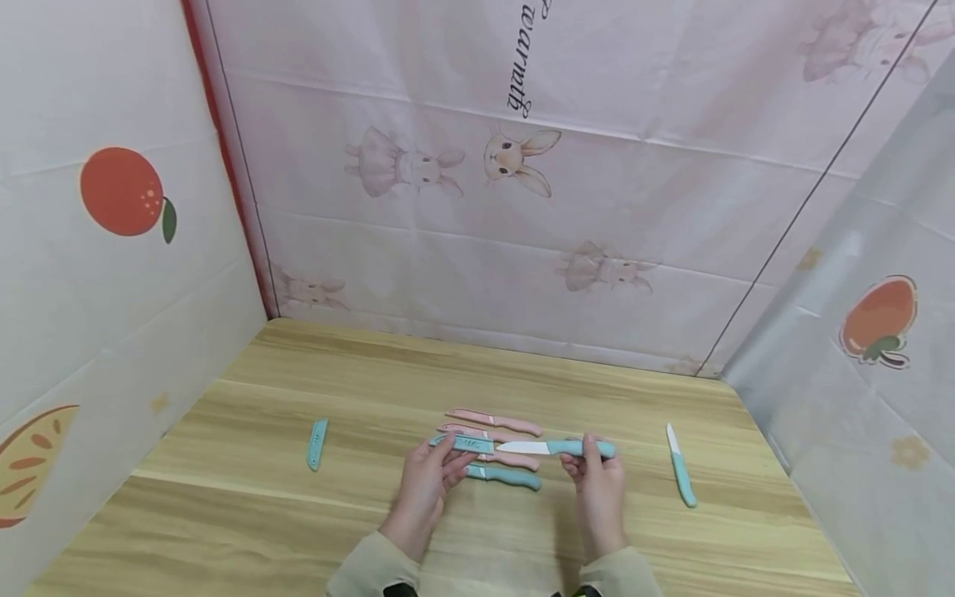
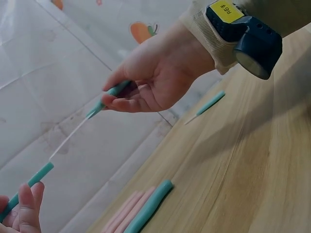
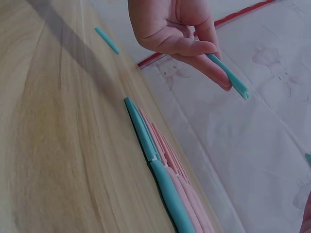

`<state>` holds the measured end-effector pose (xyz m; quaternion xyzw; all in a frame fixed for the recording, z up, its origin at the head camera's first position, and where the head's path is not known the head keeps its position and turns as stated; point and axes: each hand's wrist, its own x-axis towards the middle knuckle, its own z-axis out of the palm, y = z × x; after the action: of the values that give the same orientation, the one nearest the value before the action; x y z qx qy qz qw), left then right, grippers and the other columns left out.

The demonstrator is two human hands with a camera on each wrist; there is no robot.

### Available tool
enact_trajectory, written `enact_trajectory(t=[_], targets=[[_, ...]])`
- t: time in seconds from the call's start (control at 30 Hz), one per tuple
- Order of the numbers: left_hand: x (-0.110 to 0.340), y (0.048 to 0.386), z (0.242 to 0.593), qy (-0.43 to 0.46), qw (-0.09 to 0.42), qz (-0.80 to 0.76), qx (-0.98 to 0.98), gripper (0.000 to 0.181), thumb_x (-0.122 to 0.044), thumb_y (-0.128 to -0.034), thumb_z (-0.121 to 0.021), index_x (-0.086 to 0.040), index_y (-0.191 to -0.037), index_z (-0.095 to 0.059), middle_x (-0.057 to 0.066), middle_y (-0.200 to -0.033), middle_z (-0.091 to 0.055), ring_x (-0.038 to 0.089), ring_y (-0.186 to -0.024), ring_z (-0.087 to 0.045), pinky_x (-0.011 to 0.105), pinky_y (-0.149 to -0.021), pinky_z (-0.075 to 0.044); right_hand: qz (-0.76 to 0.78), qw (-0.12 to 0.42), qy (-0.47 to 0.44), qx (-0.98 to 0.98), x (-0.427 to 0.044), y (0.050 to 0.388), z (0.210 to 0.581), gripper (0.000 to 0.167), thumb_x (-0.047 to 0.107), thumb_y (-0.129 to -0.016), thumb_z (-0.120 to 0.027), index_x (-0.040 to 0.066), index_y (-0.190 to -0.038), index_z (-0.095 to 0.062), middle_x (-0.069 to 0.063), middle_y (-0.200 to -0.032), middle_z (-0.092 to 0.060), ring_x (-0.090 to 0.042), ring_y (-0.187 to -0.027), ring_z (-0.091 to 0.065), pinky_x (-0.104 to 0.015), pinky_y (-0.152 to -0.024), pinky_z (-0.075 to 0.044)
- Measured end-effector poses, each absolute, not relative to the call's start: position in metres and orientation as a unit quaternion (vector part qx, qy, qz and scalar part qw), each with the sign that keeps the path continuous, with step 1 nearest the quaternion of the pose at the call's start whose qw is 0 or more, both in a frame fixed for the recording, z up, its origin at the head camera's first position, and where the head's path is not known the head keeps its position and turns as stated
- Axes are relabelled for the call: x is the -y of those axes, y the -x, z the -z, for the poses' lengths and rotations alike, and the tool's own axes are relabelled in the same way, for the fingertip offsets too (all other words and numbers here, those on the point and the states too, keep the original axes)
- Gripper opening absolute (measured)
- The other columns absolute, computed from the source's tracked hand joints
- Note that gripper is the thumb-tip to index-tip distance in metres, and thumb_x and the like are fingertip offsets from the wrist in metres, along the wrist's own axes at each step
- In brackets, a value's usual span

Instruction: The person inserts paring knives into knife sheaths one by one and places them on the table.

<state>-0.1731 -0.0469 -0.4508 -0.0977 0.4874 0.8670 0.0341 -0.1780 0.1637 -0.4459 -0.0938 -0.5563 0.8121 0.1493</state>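
My left hand (image 1: 427,491) pinches a teal knife sheath (image 1: 473,445) between thumb and fingers. My right hand (image 1: 601,491) grips the teal handle of a paring knife (image 1: 525,448) with a white blade. The blade points left, its tip right at the sheath's open end; whether it has entered, I cannot tell. In the left wrist view the knife (image 2: 103,104) lines up with the sheath (image 2: 40,174). Beneath the hands, three pink sheathed knives (image 1: 517,425) and a teal sheathed knife (image 1: 515,478) lie side by side, partly hidden by the held sheath and left hand.
Over to the left on the wooden table (image 1: 246,497) lies a loose teal sheath (image 1: 317,445). An unsheathed teal knife (image 1: 682,474) lies at the right, blade away from me. Printed cloth walls (image 1: 462,215) stand behind the table and on both sides.
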Motion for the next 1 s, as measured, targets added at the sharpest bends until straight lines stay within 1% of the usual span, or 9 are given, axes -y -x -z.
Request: enact_trajectory(t=[0.27,0.4,0.53,0.67,0.87,1.0], targets=[[0.046,0.172,0.45,0.092,0.041,-0.865,-0.491,0.042,-0.019,-0.1,-0.045,0.013,-0.127,-0.038,0.004,-0.085,-0.068,0.009,-0.077,-0.067,0.013,-0.058,-0.052,-0.806,0.141,0.11,0.565,-0.162,0.179,0.448,0.028,0.021,-0.1,-0.045,-0.006,-0.103,-0.045,-0.005,-0.084,-0.064,-0.007,-0.066,-0.06,-0.018,-0.066,-0.054],[0.045,0.172,0.451,0.091,0.04,-0.867,-0.489,0.041,-0.018,-0.0999,-0.045,0.013,-0.126,-0.038,0.005,-0.085,-0.068,0.01,-0.077,-0.067,0.013,-0.058,-0.052,-0.8,0.137,0.109,0.574,-0.162,0.179,0.449,0.027,0.023,-0.1,-0.045,-0.004,-0.102,-0.047,-0.006,-0.086,-0.064,-0.007,-0.067,-0.061,-0.019,-0.068,-0.054],[0.041,0.173,0.452,0.093,0.037,-0.872,-0.479,0.04,-0.016,-0.0996,-0.044,0.014,-0.126,-0.038,0.006,-0.084,-0.068,0.01,-0.077,-0.068,0.013,-0.059,-0.052,-0.795,0.136,0.107,0.582,-0.16,0.179,0.453,0.025,0.023,-0.099,-0.045,-0.002,-0.101,-0.047,-0.005,-0.086,-0.065,-0.007,-0.067,-0.06,-0.019,-0.067,-0.054],[0.037,0.172,0.452,0.099,0.024,-0.877,-0.47,0.039,-0.014,-0.0994,-0.045,0.015,-0.124,-0.038,0.006,-0.083,-0.067,0.01,-0.075,-0.068,0.012,-0.059,-0.052,-0.794,0.133,0.104,0.585,-0.158,0.177,0.457,0.02,0.02,-0.1,-0.044,0.001,-0.1,-0.046,-0.001,-0.082,-0.064,-0.006,-0.066,-0.06,-0.018,-0.065,-0.053],[0.036,0.172,0.454,0.116,0.008,-0.877,-0.465,0.039,-0.014,-0.0994,-0.045,0.015,-0.125,-0.039,0.007,-0.082,-0.066,0.01,-0.073,-0.067,0.012,-0.059,-0.052,-0.794,0.136,0.101,0.583,-0.154,0.177,0.462,0.019,0.016,-0.101,-0.041,-0.003,-0.098,-0.045,-0.001,-0.074,-0.062,-0.006,-0.063,-0.059,-0.018,-0.064,-0.053],[0.036,0.172,0.456,0.123,0.005,-0.877,-0.465,0.04,-0.015,-0.0995,-0.045,0.014,-0.126,-0.039,0.007,-0.084,-0.066,0.01,-0.073,-0.067,0.011,-0.058,-0.052,-0.795,0.134,0.119,0.58,-0.149,0.177,0.466,0.018,0.016,-0.101,-0.041,-0.001,-0.099,-0.042,0.0,-0.072,-0.06,-0.006,-0.063,-0.059,-0.018,-0.065,-0.053]])
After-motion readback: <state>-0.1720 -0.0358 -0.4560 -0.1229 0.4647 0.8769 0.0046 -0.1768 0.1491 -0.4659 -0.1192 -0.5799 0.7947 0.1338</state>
